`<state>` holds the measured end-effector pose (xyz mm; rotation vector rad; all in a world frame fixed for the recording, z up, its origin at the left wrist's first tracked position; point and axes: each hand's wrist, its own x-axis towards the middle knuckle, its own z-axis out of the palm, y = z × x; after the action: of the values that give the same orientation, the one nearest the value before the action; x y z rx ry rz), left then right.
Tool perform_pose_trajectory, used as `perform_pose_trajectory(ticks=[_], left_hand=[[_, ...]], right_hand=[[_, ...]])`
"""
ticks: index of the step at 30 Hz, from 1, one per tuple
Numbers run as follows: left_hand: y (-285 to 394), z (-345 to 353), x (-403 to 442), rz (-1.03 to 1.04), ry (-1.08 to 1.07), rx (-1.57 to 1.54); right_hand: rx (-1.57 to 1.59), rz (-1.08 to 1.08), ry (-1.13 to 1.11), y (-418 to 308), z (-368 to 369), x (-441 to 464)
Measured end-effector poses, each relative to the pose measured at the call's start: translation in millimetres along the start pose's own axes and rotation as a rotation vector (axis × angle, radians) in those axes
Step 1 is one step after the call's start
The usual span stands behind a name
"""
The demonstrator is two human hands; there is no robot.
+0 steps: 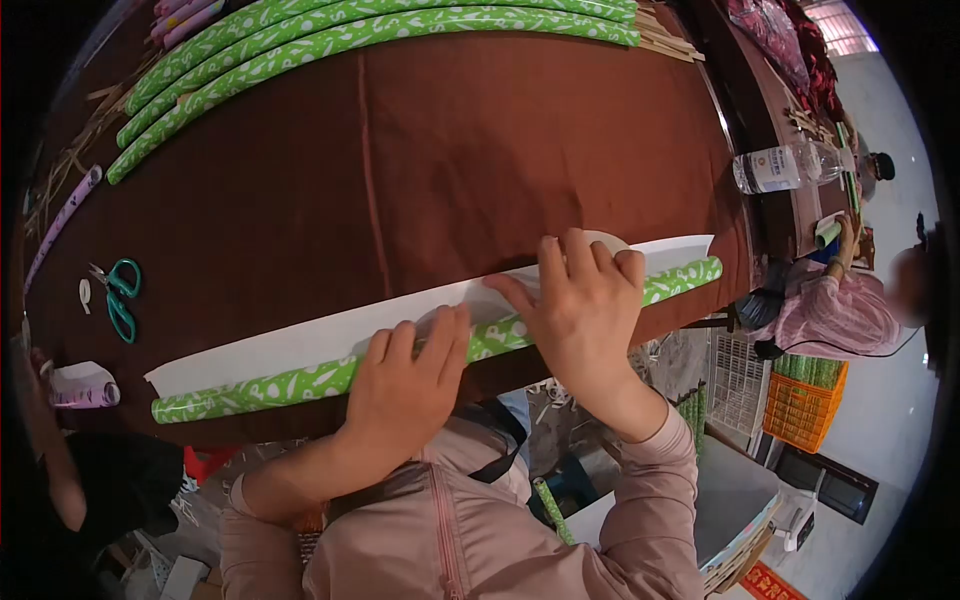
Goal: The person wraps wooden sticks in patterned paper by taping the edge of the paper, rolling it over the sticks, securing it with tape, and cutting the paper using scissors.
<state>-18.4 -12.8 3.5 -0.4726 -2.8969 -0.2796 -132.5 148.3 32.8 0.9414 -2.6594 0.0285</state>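
A long roll of green wrapping paper (300, 388) with white patterns lies across the table in front of me, its white inner side showing as a loose strip along the far edge. My left hand (410, 378) rests on the roll left of its middle, fingers stretched over the paper. Further right, my right hand (585, 310) is over the roll with bent fingers and the thumb pointing left. A round cream-coloured thing (608, 240) shows behind those fingers, mostly hidden; its kind is unclear.
Finished-looking green rolls (400, 22) lie along the far edge. Teal-handled scissors (122, 298) are at left, near a purple roll (65, 220). A plastic bottle (780, 168) lies at the right edge. Another person (835, 310) works at right; a person's arm (62, 470) shows at left.
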Motion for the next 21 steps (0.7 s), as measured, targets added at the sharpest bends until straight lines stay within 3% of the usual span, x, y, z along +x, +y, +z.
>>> perform_pose_trajectory(ticks=[5, 11, 21], left_hand=[[-18.4, -23.9, -23.0, 0.021, -0.132, 0.013], [-1.1, -15.2, -15.2, -0.073, -0.048, -0.045], [7.1, -8.4, -0.3, -0.112, -0.034, -0.028]], right_hand=[[0.005, 0.021, -0.045, -40.6, -2.5, -0.6], [-0.005, 0.012, -0.070, -45.7, -4.5, 1.4], [0.094, -0.131, -0.184, 14.6, -40.1, 12.2]])
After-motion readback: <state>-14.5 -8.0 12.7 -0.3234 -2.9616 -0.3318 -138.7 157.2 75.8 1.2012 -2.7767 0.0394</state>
